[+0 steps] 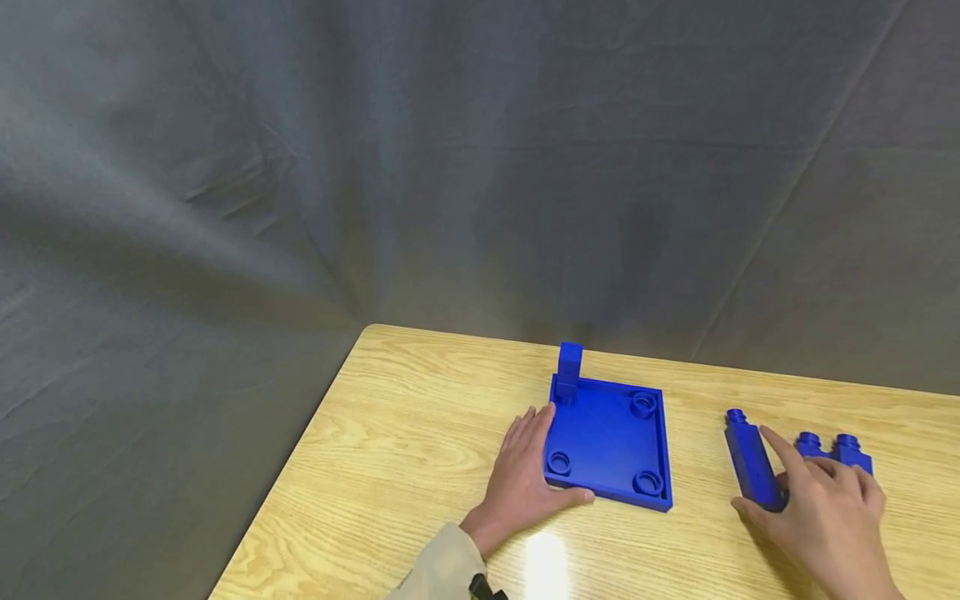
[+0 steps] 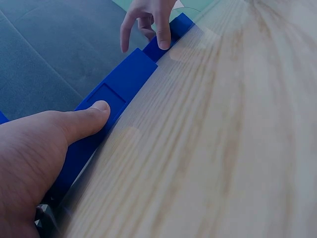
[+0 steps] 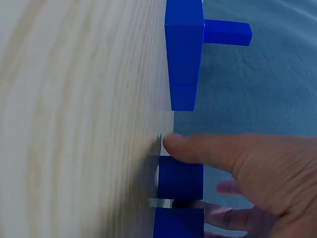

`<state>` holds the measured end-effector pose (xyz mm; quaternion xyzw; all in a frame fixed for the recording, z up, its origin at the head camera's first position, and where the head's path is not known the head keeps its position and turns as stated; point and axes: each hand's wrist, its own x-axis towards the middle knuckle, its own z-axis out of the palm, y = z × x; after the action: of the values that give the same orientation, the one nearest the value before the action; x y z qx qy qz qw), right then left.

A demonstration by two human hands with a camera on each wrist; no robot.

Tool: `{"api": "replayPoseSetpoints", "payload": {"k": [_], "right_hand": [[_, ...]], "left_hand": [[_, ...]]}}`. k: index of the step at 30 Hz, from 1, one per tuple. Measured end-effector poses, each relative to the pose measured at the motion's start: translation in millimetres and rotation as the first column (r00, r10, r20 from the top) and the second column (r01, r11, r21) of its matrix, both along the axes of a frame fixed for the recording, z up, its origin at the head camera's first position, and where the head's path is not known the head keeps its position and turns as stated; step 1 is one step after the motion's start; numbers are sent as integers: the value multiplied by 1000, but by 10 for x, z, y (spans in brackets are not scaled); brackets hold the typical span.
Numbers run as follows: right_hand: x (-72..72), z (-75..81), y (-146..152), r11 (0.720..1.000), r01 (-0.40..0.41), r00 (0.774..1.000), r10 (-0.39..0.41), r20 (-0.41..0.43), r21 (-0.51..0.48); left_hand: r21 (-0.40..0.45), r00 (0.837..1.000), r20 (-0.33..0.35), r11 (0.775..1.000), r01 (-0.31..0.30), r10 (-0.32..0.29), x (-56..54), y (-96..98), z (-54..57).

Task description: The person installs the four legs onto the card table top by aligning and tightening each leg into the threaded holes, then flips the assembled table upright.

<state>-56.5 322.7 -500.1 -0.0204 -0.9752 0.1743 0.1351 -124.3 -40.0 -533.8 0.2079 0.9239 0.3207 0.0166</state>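
Note:
A square blue tray-like base lies on the table, with round sockets at three corners. At its back left corner stands an upright blue post. My left hand rests at the near left corner, fingers along the left side and straight thumb against the front wall. To the right, my right hand holds a loose blue post between thumb and fingers; its threaded end points away from me. The post lies low at the tabletop; whether it has lifted cannot be told.
Two more blue posts with threaded ends lie beyond my right hand, partly hidden by it. The wooden table ends at a left edge and a back edge, with a grey cloth hanging behind.

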Motion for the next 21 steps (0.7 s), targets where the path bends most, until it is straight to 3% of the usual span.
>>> {"api": "replayPoseSetpoints", "payload": {"k": [13,17,21], "right_hand": [[4,78,-56,992,70,996,-74,-39,-107],[-1,93,-71,976,90,981,-121,-151,-199],[2,101,-106,935,55,932,-174,-318,-350]], "left_hand": [[-11,1000,-16,1000,-1,1,-1,2,-16],[-11,999,-34,1000,5,-6,-5,4,-27],[-9,1000,-29,1000,5,-6,3,1,-22]]}}
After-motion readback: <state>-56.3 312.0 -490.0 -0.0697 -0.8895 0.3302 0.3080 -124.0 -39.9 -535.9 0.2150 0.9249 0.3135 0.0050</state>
